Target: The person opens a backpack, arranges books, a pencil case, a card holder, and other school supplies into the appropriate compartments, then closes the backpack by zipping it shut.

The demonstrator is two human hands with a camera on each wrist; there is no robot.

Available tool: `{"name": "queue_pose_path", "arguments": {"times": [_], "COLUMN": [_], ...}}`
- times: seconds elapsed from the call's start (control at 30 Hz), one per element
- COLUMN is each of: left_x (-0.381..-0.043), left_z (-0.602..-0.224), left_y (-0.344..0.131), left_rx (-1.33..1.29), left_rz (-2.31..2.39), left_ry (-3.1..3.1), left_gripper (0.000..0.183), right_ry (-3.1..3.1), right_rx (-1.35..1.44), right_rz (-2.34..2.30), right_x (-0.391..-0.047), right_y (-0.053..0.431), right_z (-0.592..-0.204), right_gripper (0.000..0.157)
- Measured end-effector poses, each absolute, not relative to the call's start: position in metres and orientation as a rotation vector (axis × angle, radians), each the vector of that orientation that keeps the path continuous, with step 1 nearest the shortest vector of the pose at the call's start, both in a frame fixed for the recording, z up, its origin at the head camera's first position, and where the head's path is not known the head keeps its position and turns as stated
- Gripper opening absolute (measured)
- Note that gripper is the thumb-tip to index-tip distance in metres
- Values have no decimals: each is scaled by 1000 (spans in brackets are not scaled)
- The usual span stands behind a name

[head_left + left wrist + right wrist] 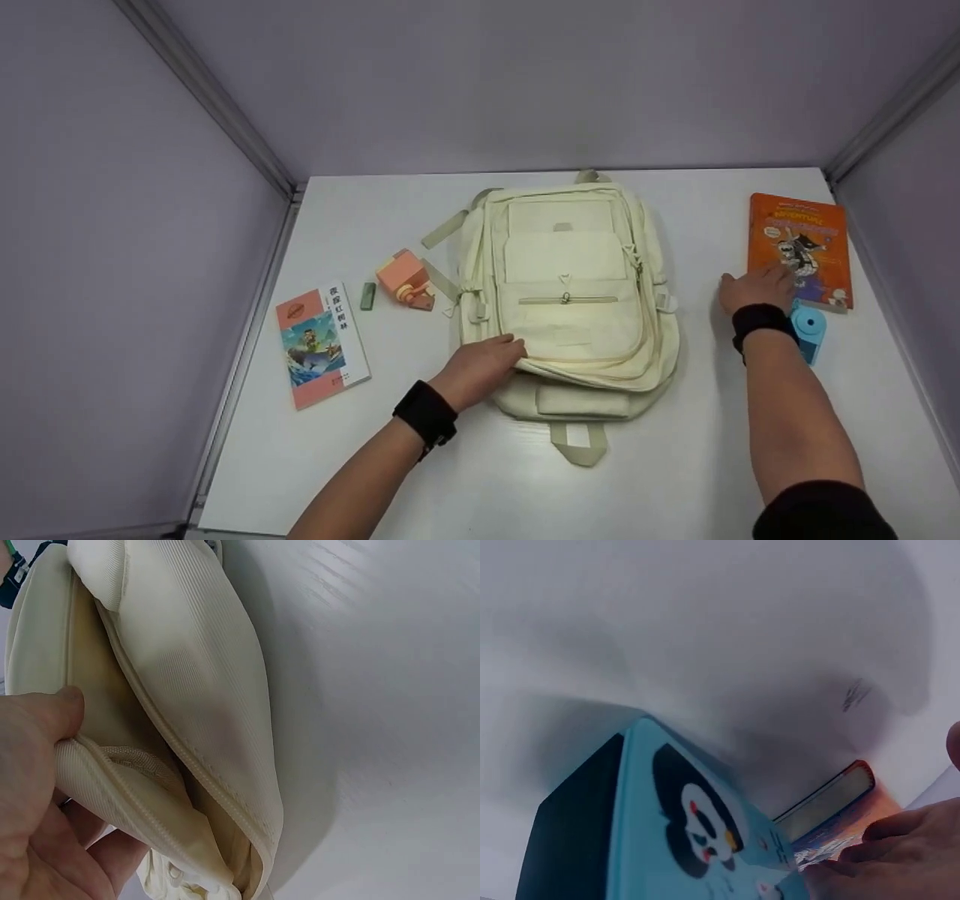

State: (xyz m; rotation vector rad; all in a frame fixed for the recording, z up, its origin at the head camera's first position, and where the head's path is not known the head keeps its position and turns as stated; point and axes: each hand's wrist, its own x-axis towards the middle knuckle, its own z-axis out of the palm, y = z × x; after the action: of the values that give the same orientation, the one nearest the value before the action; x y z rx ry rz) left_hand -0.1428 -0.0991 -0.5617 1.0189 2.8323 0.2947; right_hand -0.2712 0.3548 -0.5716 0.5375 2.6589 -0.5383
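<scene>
A cream backpack point(566, 255) lies on the table, front up. My left hand point(484, 367) grips the fabric edge of its lower compartment. The left wrist view shows the thumb and fingers pinching the zipper edge point(112, 784), with the compartment gaping beside them. My right hand point(759, 289) reaches to the lower left corner of an orange book point(802, 240), its fingers extended over the cover. Close under that wrist stands a light blue item with a round knob point(810, 324); in the right wrist view this blue case point(697, 817) shows a cartoon print and a dark side.
Left of the backpack are an orange pencil sharpener with a crank point(405, 277), a small green block point(367, 295) and a pink-and-white book point(322, 345). Backpack straps point(446, 229) stick out toward the sharpener. Grey panels point(525, 82) enclose the white table point(660, 480).
</scene>
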Motion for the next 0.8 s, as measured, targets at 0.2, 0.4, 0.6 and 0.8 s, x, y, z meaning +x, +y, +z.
{"name": "queue_pose_path", "arguments": {"times": [0.2, 0.4, 0.6, 0.8], "left_x": [-143, -143, -144, -143], "left_z": [-563, -563, -562, -564], "left_y": [-97, -97, -97, -97], "left_rx": [1001, 983, 960, 965], "left_rz": [287, 289, 307, 332], "left_ry": [2831, 2809, 2801, 2807], "left_gripper": [9, 13, 9, 6], "right_ry": [2620, 2781, 2851, 2845], "right_rx": [403, -53, -211, -198], "right_rz": [-558, -314, -344, -484], "right_x": [-278, -280, -275, -261], "right_y": [355, 339, 329, 312], "right_z": [-573, -580, -591, -596], "right_gripper": [78, 57, 54, 55]}}
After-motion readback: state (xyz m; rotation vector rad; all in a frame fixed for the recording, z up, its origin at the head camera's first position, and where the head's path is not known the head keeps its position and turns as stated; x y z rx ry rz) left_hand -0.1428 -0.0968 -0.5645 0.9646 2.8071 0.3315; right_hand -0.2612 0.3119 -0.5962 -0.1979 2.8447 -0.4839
